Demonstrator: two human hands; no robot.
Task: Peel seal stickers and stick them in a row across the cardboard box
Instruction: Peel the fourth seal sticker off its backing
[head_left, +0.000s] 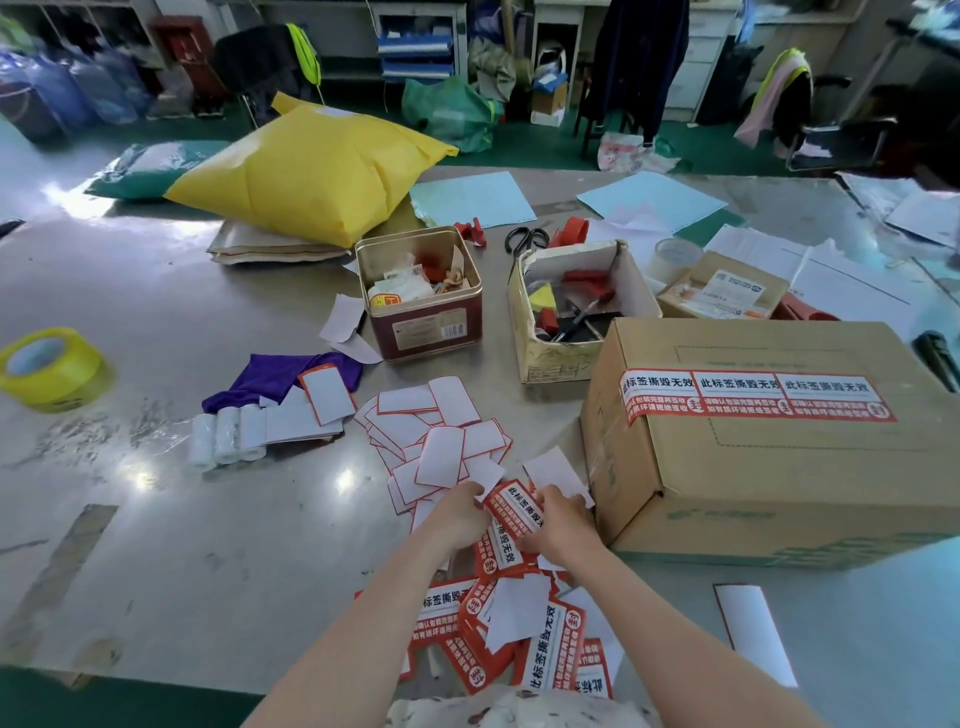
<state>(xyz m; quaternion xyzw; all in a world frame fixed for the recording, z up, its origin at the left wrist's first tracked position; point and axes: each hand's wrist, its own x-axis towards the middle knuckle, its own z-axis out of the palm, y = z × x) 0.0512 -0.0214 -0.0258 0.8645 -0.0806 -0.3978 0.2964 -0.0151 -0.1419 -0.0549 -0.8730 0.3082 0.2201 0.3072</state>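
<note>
Grey tabletop (208, 519); both hands' fingers (470, 493) pinching red-and-white seal sticker (517, 506), beside cardboard box (753, 483).

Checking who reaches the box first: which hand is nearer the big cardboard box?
Right. The right hand sits just beside the cardboard box, near its front-left corner, pinching a seal sticker. The left hand grips the sticker's other edge, farther from the box.
</note>
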